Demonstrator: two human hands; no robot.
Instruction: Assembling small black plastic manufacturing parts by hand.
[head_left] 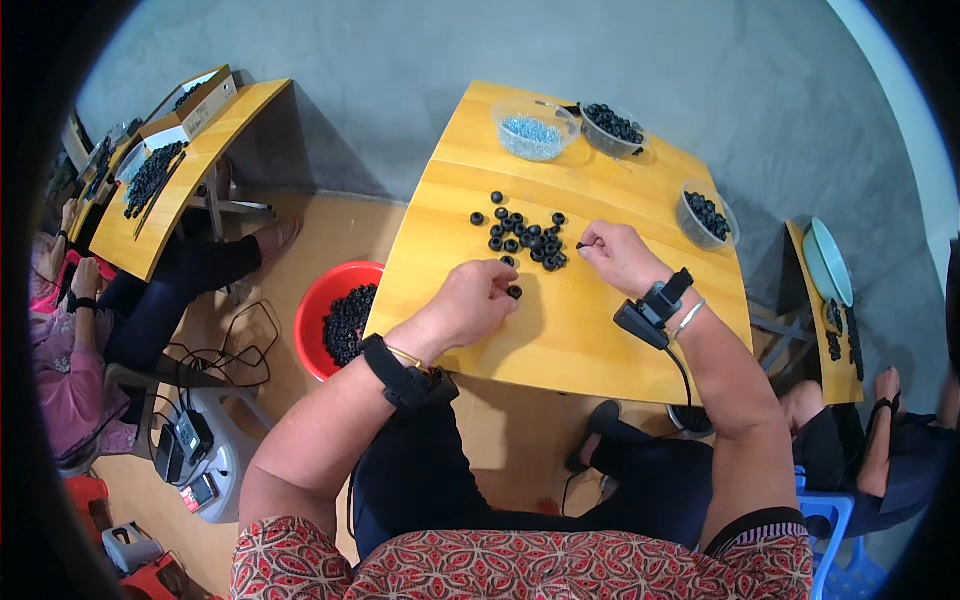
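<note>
My left hand (478,303) is above the near part of the yellow table (620,350), its fingers closed on a round black piece (515,292) with a hole, like a large bead or cap. To the right, my right hand (622,257) pinches a small dark piece (582,245) too small to name. Between and beyond both hands lies a loose cluster of similar black round pieces (537,243), several with a visible hole. A few stand apart from the group at its left edge.
At the table's back stand clear bowls, one of small blue-clear pieces (530,130), one of black pieces (612,128). Another bowl (706,218) is at the right edge. A red basin (320,300) of black pieces sits on the floor left. Other people work at side tables.
</note>
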